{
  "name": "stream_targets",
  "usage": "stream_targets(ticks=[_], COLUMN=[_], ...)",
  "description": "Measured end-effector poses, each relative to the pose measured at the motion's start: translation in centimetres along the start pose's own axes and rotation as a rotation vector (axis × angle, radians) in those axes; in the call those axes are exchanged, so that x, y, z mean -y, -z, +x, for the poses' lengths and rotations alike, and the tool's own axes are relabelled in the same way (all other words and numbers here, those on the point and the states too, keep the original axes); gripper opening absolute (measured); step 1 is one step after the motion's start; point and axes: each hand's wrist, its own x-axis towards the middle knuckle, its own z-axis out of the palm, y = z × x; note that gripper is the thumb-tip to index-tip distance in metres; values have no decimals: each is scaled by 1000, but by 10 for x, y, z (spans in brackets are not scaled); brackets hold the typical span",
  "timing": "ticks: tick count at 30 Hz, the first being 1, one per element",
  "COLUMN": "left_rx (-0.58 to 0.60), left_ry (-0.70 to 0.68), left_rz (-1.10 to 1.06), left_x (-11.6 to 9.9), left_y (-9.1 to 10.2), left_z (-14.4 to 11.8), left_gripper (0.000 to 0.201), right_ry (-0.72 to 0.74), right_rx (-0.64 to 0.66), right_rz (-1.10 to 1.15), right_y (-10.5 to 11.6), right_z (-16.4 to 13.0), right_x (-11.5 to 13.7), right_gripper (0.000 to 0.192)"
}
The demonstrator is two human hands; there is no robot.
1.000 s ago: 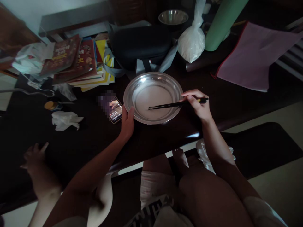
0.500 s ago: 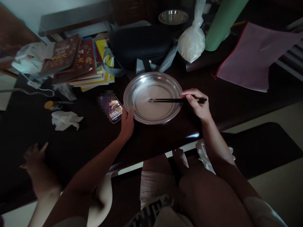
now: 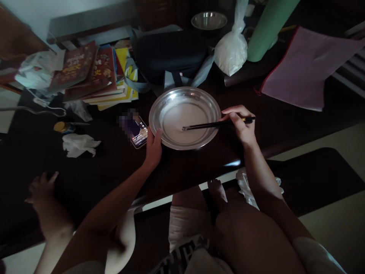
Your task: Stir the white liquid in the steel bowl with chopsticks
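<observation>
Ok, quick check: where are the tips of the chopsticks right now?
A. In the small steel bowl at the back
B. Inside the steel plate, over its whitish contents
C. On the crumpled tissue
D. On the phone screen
B: the right hand holds the black chopsticks with their tips inside the steel plate, whose rim the left hand grips.

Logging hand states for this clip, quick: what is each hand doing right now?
Left hand: closed on the near-left rim of the metal plate.
Right hand: closed around the chopsticks, whose tips are over the plate.
</observation>
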Motion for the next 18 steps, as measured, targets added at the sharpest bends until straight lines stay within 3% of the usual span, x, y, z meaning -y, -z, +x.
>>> stream_targets(ticks=[4,9,14,18], left_rx=[24,22,20,25], left_ry=[-2,-13,-20,-22], left_rz=[-18,-5,-24,-25], left_x=[3,6,5,6], left_y=[1,1,0,0], left_z=[0,1,1,1], left_gripper=[52,50,48,46], right_ry=[34,30,24,23], right_rx=[113,-24,90,-30], right_rz=[30,5,-13,-22], right_y=[-1,0,0,0], right_z=[0,1,1,1], right_x=[0,-1,-2,-1], right_gripper=[17,22,21,23])
